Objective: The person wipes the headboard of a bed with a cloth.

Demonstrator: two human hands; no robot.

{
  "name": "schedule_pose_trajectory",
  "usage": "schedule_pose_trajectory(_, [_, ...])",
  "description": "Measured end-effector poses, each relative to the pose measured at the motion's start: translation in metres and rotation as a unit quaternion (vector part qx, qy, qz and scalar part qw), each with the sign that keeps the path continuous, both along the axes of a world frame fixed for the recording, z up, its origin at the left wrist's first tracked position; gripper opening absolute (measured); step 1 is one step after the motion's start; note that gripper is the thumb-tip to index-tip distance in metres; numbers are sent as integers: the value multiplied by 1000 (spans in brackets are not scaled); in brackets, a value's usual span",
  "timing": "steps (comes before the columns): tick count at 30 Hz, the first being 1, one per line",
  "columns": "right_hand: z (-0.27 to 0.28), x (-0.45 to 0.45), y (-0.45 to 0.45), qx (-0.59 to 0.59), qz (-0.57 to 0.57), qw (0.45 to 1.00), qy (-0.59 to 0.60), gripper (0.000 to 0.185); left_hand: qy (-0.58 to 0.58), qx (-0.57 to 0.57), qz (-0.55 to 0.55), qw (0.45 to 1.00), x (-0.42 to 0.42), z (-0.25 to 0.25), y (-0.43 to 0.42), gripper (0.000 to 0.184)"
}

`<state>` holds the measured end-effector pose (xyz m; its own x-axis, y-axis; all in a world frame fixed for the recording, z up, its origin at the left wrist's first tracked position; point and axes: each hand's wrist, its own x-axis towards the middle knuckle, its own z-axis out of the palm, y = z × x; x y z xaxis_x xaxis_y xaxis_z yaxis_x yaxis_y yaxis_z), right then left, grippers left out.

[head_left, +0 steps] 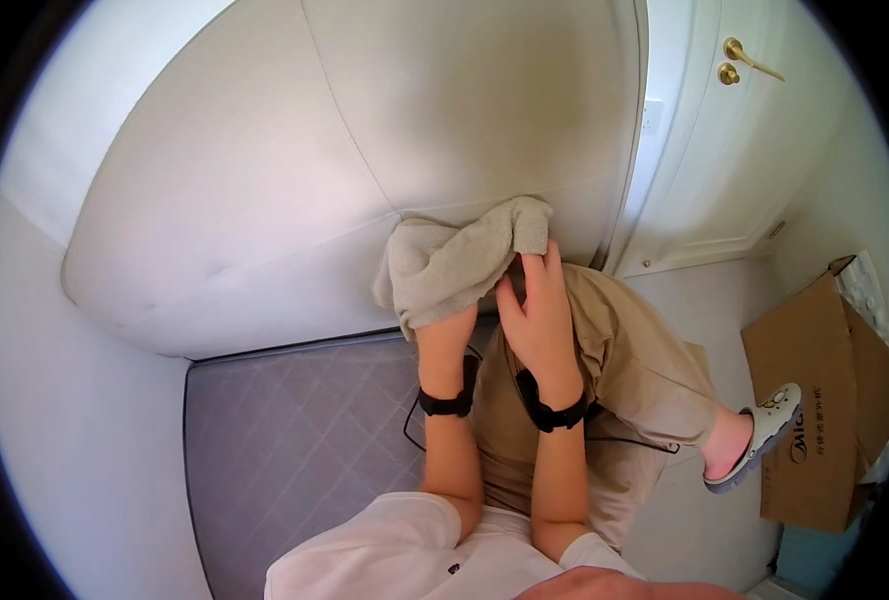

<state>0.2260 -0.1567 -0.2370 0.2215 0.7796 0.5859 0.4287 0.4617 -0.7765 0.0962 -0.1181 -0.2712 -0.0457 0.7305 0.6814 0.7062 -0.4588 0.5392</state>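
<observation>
The only view looks out from the person's head, forward and steeply down over their own lap, wide enough to bend the edges. It faces the padded headboard (264, 160) close ahead, with the grey mattress (304, 440) near left, the door (734, 150) far right and the cardboard box (814, 400) at right.

Lateral passage extends over the grey quilted surface (294, 430), between the pale wall (74, 390) at the left edge and the left forearm (451, 440). The padded panel (254, 160) bars forward reach across the upper left and centre. Right of the right hand (541, 325), the bent leg (629, 350) obstructs; beyond it, room continues above the floor (694, 295) to the cardboard box (804, 400). A black cable (405, 430) loops beside the left forearm.
</observation>
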Motion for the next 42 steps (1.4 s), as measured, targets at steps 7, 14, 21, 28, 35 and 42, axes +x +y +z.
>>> schedule_pose_trajectory(7, [-3, 9, -4, -27, 78, 993, 86, 47, -67, -12, 66, 995, 19, -10, 1, 39])
schedule_pose_trajectory(14, [7, 11, -13, -68, 96, 984, 135, 42, -83, -2, 39, 996, 16, -5, 3, 43])
schedule_pose_trajectory(21, [25, 6, -19, 18, 103, 992, 74, 39, 8, 15, 36, 999, 8, 10, 12, 43])
schedule_pose_trajectory(28, [12, 2, -13, 21, 77, 997, -8, 50, -11, -17, 41, 999, 8, 14, 14, 59])
schedule_pose_trajectory(35, [10, 3, -13, 26, 78, 997, 8, 51, -59, -28, 65, 996, 32, 27, 8, 56])
schedule_pose_trajectory(42, [7, 3, -12, 25, 76, 997, -2, 51, -52, -30, 13, 998, 19, 4, 20, 57])
